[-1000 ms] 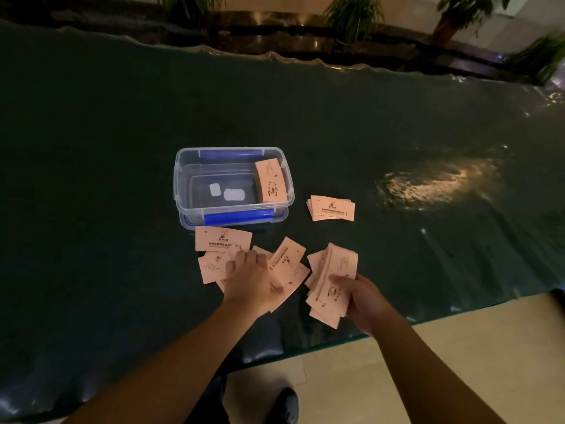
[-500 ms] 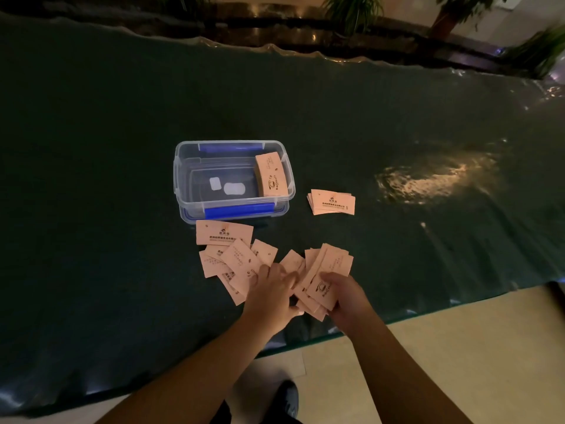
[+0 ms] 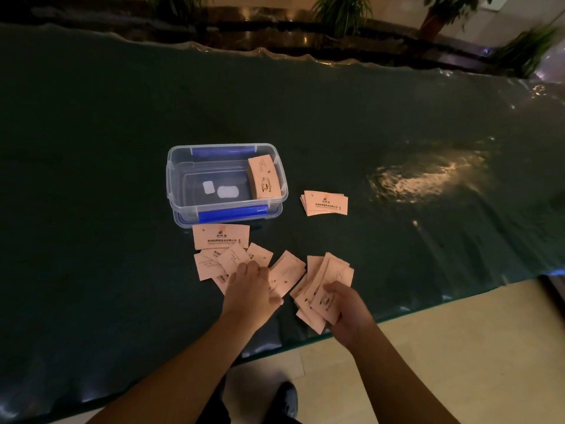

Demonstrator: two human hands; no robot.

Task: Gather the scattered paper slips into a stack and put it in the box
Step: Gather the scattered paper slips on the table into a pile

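Note:
Pale pink paper slips [image 3: 220, 237] lie scattered on the dark green table in front of a clear plastic box [image 3: 180, 191] with blue latches. A stack of slips [image 3: 263, 177] stands against the box's right wall. My right hand [image 3: 345, 313] grips a fanned bundle of slips [image 3: 324, 286] near the table's front edge. My left hand [image 3: 250, 289] rests flat on loose slips [image 3: 287, 272], fingers spread over them. A small separate pile of slips [image 3: 325, 202] lies to the right of the box.
The table cover [image 3: 91, 148] is glossy dark green, with a bright glare patch [image 3: 425, 179] at the right. Its front edge runs diagonally near my wrists. Potted plants [image 3: 342, 13] line the far edge. Pale floor and a shoe [image 3: 287, 399] show below.
My hands had come together half a second ago; now they are apart again, the left back over the loose slips, the right still holding the bundle.

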